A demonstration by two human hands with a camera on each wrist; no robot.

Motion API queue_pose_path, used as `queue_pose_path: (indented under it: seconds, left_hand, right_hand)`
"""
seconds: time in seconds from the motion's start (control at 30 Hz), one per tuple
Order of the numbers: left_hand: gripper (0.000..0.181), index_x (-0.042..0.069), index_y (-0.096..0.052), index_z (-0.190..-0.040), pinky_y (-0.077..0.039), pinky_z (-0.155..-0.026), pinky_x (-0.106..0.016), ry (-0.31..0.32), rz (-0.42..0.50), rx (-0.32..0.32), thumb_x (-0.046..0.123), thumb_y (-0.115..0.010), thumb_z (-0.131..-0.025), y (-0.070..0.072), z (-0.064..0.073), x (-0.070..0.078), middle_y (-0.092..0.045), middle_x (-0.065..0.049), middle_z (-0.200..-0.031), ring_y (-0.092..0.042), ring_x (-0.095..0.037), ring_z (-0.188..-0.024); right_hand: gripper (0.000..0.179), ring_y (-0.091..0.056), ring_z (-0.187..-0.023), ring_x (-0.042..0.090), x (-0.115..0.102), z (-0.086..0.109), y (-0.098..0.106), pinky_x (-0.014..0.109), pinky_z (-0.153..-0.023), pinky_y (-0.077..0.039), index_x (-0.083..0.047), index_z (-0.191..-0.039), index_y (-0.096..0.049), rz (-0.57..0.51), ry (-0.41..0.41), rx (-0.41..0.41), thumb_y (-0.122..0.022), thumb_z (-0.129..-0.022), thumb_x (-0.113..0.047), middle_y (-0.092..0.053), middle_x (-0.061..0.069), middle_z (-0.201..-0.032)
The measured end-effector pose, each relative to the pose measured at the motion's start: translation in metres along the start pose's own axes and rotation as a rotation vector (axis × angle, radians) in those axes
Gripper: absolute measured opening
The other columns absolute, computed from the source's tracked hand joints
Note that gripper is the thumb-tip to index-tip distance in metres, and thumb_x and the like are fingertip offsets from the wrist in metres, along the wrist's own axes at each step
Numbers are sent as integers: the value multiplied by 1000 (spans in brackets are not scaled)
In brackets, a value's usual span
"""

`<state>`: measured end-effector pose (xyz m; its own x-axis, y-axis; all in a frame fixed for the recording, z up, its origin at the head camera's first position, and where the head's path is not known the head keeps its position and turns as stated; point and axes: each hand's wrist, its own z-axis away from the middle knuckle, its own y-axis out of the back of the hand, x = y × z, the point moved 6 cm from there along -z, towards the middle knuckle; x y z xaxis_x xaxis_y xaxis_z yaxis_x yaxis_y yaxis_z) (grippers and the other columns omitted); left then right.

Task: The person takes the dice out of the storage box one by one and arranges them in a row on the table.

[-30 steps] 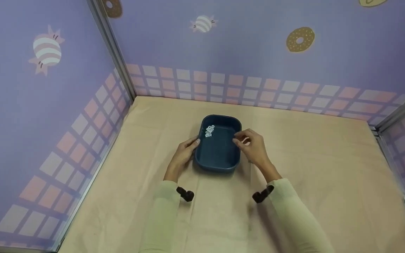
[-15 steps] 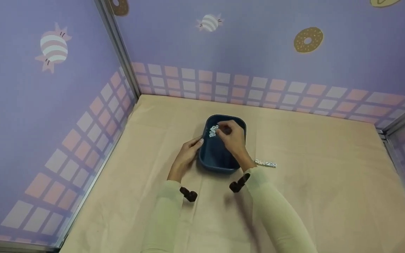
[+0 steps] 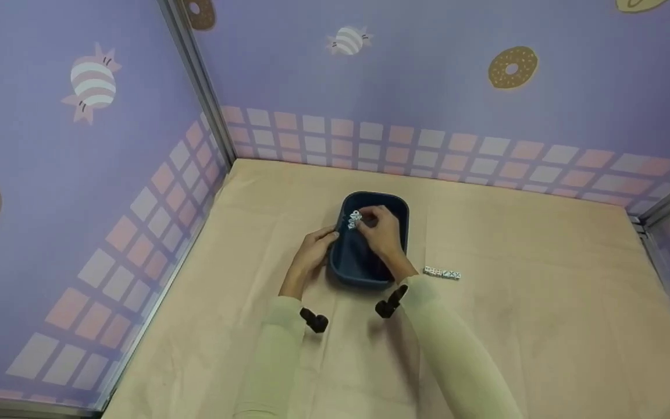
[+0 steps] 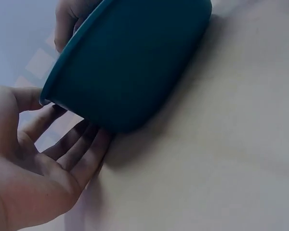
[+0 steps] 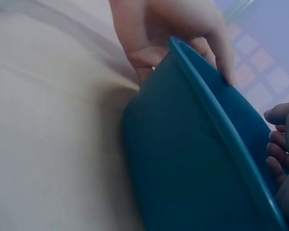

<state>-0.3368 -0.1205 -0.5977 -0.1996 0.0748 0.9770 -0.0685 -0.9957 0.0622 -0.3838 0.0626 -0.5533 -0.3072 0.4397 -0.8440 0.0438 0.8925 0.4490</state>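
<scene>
We note a flat surface under pale beige, lightly creased cloth (image 3: 544, 326). Directly on it we record a dark-blue, round-cornered rectangular tub (image 3: 363, 282) and, rightward, a short row of small white patterned cubes (image 3: 442, 273).

The left hand (image 3: 312, 250) bars the left side of the blue tray (image 3: 363, 283), while the right hand (image 3: 384, 234) and its forearm block the right side and much of the interior. A hand could pass over the near rim between the forearms, or across the broad cloth (image 3: 544, 302) rightward, skirting the row of small white cubes (image 3: 442, 273) near the right wrist.
</scene>
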Motion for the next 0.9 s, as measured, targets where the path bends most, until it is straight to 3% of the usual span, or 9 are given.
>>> queue_pose_path:
  seconds: [0.5,0.77,0.9]
  left_hand:
    - [50,12,-48,-160,-51,-108,-46,27,50,-110,20,-53,-112,0,-2,9,-55,-17,-155,-62,-32,-134]
    - [54,19,-37,-167,-45,-114,-47,77,67,-145,17,-46,-114,-7,-4,14,-42,-14,-165,-51,-31,-144]
    - [52,19,-41,-165,-45,-114,-47,73,60,-119,20,-47,-113,-9,-6,15,-47,-14,-162,-53,-30,-143]
  right_hand:
    - [49,-57,-133,33,14,5,-18,46,-116,-43,1,-139,-66,237,-111,-266,-81,-95,-15,-61,17,-138]
    - [51,-49,-142,36,16,7,-22,48,-120,-38,1,-144,-63,252,-129,-312,-78,-96,-12,-56,19,-148]
    - [49,-46,-145,37,17,7,-22,49,-121,-36,1,-144,-63,272,-137,-327,-76,-98,-12,-54,19,-151]
